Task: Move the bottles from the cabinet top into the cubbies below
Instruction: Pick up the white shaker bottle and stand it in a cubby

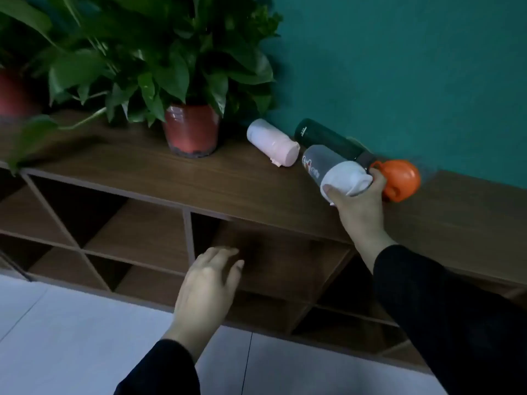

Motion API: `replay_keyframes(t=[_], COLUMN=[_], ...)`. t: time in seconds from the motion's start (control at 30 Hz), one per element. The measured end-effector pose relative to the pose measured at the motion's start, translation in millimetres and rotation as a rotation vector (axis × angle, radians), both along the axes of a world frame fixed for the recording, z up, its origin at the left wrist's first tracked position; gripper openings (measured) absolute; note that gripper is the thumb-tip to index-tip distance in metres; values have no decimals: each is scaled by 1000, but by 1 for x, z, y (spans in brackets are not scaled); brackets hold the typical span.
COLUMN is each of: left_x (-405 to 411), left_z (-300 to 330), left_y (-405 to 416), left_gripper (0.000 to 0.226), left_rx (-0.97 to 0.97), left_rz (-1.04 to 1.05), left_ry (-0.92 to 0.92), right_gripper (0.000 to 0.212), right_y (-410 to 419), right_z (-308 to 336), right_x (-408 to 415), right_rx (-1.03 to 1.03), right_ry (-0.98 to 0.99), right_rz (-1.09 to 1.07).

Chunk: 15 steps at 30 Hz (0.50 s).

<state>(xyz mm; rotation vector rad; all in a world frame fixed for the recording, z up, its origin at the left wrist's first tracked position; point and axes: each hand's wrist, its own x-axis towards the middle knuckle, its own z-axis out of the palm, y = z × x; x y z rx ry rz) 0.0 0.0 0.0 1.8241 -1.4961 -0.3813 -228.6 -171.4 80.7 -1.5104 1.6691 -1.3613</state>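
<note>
Three bottles lie on their sides on the brown cabinet top (199, 178) near the green wall. A pale pink bottle (272, 142) rests to the right of the plant pot. Behind it lies a dark green bottle (328, 139) with an orange lid (400, 179). My right hand (358, 202) is shut on the white cap end of a clear grey bottle (330, 165) with a printed label. My left hand (209, 286) hovers open, fingers apart, in front of the cubby (273, 260) below, holding nothing.
A leafy plant in a red pot (192, 129) stands on the cabinet top left of the bottles; a second red pot (14, 92) is at the far left. Several open cubbies, some with diagonal dividers (57, 218), run under the top. Pale floor tiles (71, 337) lie below.
</note>
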Motion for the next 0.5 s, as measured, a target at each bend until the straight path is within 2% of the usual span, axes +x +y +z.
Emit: replay_keyframes(t=[0.17, 0.3, 0.43, 0.5], left_x=[14, 16, 21, 22], left_z=[-29, -27, -20, -13], left_y=[1, -7, -3, 0], left_gripper=[32, 38, 46, 45], left_rx=[95, 65, 27, -22], left_rz=[73, 37, 12, 28], left_ry=[63, 66, 130, 235], right_gripper=[104, 96, 90, 88], right_y=[-13, -5, 56, 102], right_z=[-13, -8, 18, 29], right_x=[13, 26, 33, 33], right_rx=[-57, -109, -204, -236], right_ry=[17, -34, -89, -74], right_rz=[-43, -94, 23, 115])
